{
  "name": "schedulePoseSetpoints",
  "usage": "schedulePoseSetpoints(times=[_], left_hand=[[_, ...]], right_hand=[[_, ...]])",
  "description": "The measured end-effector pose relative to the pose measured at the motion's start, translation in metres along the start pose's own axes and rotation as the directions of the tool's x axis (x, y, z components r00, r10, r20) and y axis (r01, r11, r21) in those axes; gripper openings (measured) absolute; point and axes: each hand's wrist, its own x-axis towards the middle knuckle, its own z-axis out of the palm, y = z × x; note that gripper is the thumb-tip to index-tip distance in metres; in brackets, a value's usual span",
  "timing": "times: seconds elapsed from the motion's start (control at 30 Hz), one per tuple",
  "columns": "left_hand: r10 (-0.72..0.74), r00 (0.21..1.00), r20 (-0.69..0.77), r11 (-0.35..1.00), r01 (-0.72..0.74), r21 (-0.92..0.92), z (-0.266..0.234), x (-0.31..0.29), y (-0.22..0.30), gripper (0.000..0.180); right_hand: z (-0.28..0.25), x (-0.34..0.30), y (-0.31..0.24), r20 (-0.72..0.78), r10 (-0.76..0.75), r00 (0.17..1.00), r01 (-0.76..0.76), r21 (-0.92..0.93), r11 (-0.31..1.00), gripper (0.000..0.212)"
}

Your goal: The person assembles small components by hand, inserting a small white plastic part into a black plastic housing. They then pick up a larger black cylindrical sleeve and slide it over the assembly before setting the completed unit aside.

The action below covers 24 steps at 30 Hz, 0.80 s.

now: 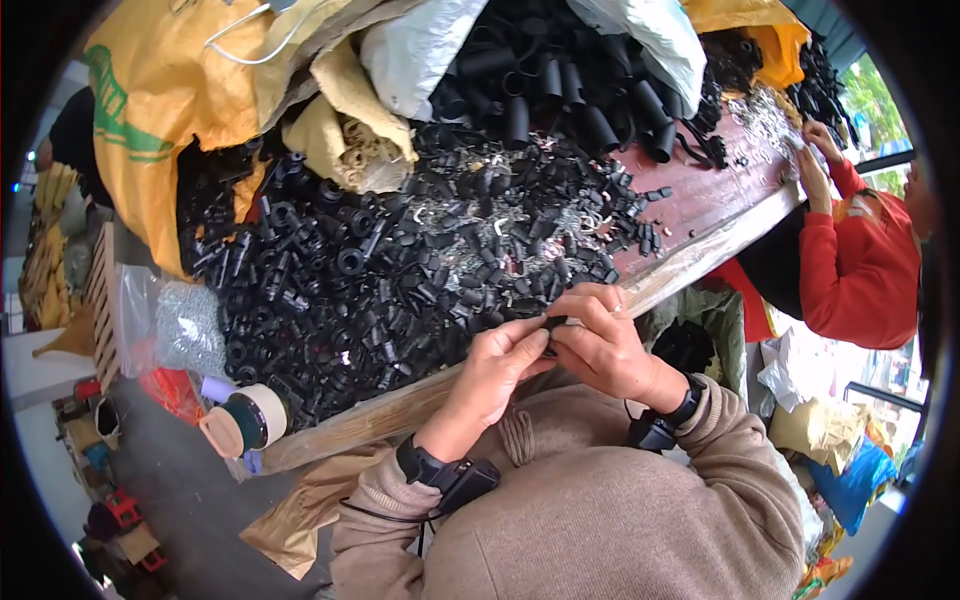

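Both hands meet at the table's near edge. My left hand (505,365) pinches a small black plastic part (553,325) between thumb and fingers. My right hand (605,345) closes on the same part from the other side, its fingers bent over it. Most of the part is hidden by the fingers, so its exact kind does not show. Just beyond my hands spreads a heap of small black plastic pieces (440,270), with small shiny metal bits (520,235) mixed in. To the left lie larger ring-ended black fittings (350,260).
Black tubes (595,130) spill from a white sack (640,40) at the back. A yellow sack (150,120) stands far left. A lidded cup (250,420) sits at the table's left corner, near a bag of metal pieces (188,328). A person in red (860,250) works at right.
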Motion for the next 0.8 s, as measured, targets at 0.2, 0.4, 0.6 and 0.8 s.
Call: schedulePoseSetpoints(times=[0.2,0.4,0.6,0.8], left_hand=[[0.013,1.0,0.019,0.996,-0.014,0.088,0.006,-0.006,0.0,0.031],[-0.06,0.997,0.044,0.996,0.058,0.061,0.003,-0.003,0.004,0.028],[-0.081,0.996,0.026,0.996,0.082,-0.042,-0.003,0.007,0.004,0.025],[-0.126,0.992,0.018,0.992,0.126,-0.015,-0.004,0.014,0.006,0.029]], right_hand=[[-0.008,0.002,-0.002,0.064,0.048,0.997,-0.054,0.096,0.994,0.016],[-0.011,0.002,0.002,0.121,0.096,0.988,-0.119,0.204,0.972,0.015],[-0.004,0.005,0.013,0.104,0.128,0.986,-0.149,0.229,0.962,0.012],[-0.007,0.012,0.024,0.226,0.118,0.967,-0.182,0.288,0.94,0.017]])
